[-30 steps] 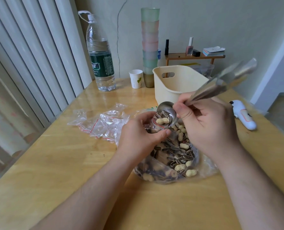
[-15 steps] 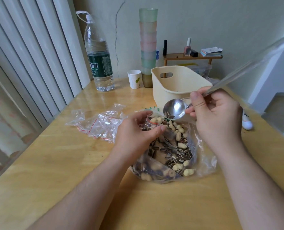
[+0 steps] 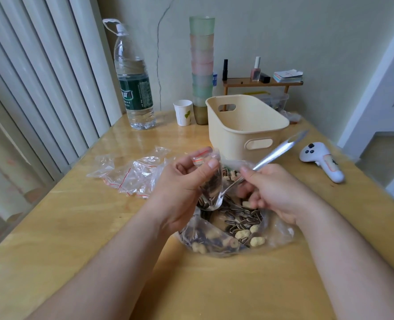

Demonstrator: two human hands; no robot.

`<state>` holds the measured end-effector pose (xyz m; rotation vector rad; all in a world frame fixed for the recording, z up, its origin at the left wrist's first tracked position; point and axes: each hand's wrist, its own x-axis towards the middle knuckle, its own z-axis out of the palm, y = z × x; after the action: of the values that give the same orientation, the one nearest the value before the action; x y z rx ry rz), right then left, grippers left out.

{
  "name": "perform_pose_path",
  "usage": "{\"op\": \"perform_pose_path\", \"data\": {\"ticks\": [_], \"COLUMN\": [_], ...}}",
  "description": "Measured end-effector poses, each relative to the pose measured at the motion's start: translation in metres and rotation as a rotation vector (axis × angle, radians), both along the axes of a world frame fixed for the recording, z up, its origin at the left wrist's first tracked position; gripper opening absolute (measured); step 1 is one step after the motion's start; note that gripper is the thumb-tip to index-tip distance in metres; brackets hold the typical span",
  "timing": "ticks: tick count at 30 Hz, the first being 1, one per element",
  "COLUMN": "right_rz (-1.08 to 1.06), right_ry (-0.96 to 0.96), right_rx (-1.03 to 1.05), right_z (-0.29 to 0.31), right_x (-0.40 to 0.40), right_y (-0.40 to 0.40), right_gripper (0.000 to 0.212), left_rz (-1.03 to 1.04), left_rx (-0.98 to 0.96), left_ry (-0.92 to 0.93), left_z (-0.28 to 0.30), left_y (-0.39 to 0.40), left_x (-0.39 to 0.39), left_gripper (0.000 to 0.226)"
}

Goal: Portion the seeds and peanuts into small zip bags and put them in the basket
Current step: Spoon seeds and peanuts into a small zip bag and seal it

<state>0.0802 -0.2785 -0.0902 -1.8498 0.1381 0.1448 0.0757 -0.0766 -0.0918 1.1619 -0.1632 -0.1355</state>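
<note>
Left hand (image 3: 179,188): thumb and fingers pinch a small zip bag (image 3: 211,181) near its red-striped mouth; bag hangs upright, part filled with seeds. Right hand (image 3: 276,192): fingers curled round the handle of a metal spoon (image 3: 260,165), bowl end down beside the small bag, handle blurred and pointing to 1 o'clock. Under both hands, a large open clear bag (image 3: 228,229) of striped seeds and peanuts lies on the wooden table (image 3: 80,227). Cream basket (image 3: 246,128) at 12 o'clock, just beyond the hands. Spare empty zip bags (image 3: 131,174) at 10 o'clock. Water bottle (image 3: 133,82) at 11 o'clock.
</note>
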Motion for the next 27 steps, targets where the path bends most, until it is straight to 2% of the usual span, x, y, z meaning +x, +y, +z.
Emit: {"op": "perform_pose_path", "data": {"ticks": [3, 6, 9, 13, 16, 18, 20, 23, 25, 27], "right_rz": [-0.013, 0.046, 0.143, 0.195, 0.124, 0.119, 0.145, 0.294, 0.401, 0.338], "right_ry": [-0.081, 0.017, 0.038, -0.206, -0.358, -0.36, -0.319, -0.242, -0.247, -0.298], "right_rx": [-0.336, -0.362, -0.294, 0.042, 0.05, 0.053, 0.098, 0.181, 0.225, 0.243], "right_z": [0.002, 0.005, 0.006, 0.009, 0.007, 0.004, 0.003, 0.005, 0.007, 0.008], "right_x": [-0.002, -0.006, -0.008, -0.011, -0.01, -0.01, -0.011, -0.015, -0.019, -0.02], "right_y": [-0.004, -0.008, -0.008, 0.003, 0.011, 0.014, 0.015, 0.014, 0.016, 0.02], "right_gripper": [0.052, 0.058, 0.052, 0.026, 0.009, 0.003, 0.015, 0.048, 0.043, 0.029], "left_rz": [0.048, 0.056, -0.003, -0.046, -0.066, -0.063, -0.076, -0.112, -0.093, -0.102], "left_rx": [0.105, 0.109, 0.075, 0.081, 0.091, 0.142, 0.241, 0.406, 0.479, 0.486], "left_ry": [-0.035, -0.008, 0.032, 0.015, -0.023, -0.056, -0.123, -0.256, -0.322, -0.331], "left_z": [-0.004, -0.002, 0.006, 0.009, 0.005, 0.002, 0.001, -0.004, -0.005, -0.006], "left_y": [0.004, 0.004, -0.001, -0.004, -0.001, 0.003, 0.007, 0.012, 0.013, 0.012], "left_x": [0.003, 0.0, -0.007, -0.011, -0.011, -0.009, -0.01, -0.01, -0.01, -0.01], "left_gripper": [0.052, 0.049, 0.034, 0.043, 0.038, 0.043, 0.05, 0.052, 0.05, 0.049]}}
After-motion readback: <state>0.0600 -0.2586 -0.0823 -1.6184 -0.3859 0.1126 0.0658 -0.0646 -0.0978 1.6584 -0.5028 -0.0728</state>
